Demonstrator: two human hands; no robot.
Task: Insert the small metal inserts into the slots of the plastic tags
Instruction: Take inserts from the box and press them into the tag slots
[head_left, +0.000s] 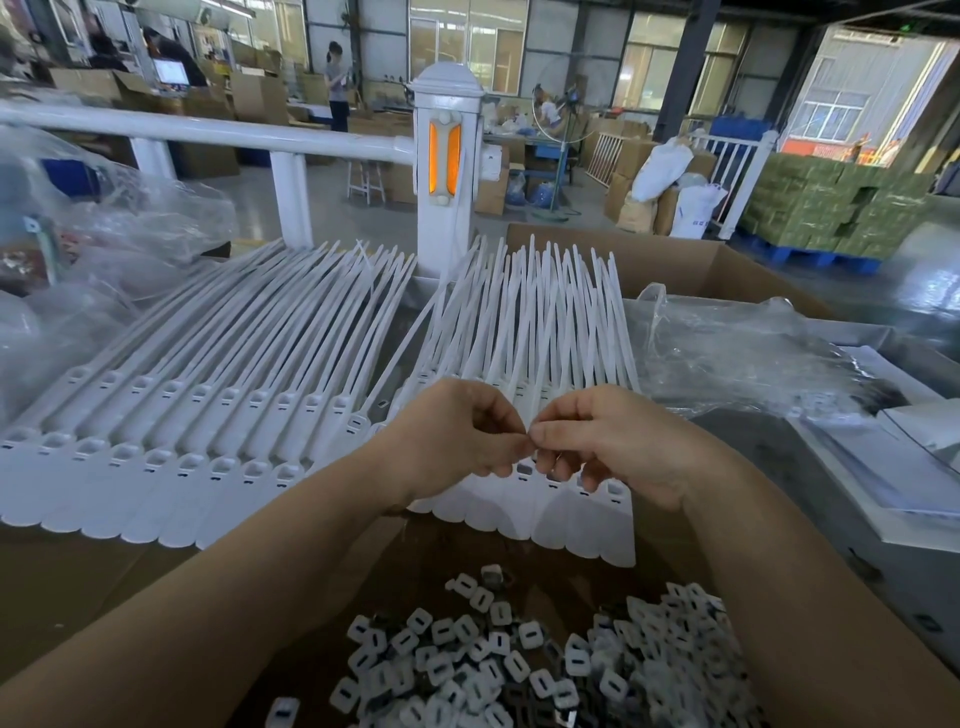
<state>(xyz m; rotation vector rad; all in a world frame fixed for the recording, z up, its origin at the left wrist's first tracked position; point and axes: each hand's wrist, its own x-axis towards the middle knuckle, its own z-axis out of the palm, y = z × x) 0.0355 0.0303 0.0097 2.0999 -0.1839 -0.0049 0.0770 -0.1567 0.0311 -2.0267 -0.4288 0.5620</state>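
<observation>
We see a cardboard box (670, 267) at far right, behind a white railing post (448, 171) with an orange reflector. Across the middle lie two fanned rows of white plastic tags (171, 457), heads near us with open slots, tails pointing far. At near centre a heap of small metal inserts (519, 670) rests on brown cardboard. Above the right-hand row of tags our left hand (457, 434) and right hand (618, 441) meet, fingertips touching. Both have fingers curled and pinched together; whatever is between them is too small for us to tell.
</observation>
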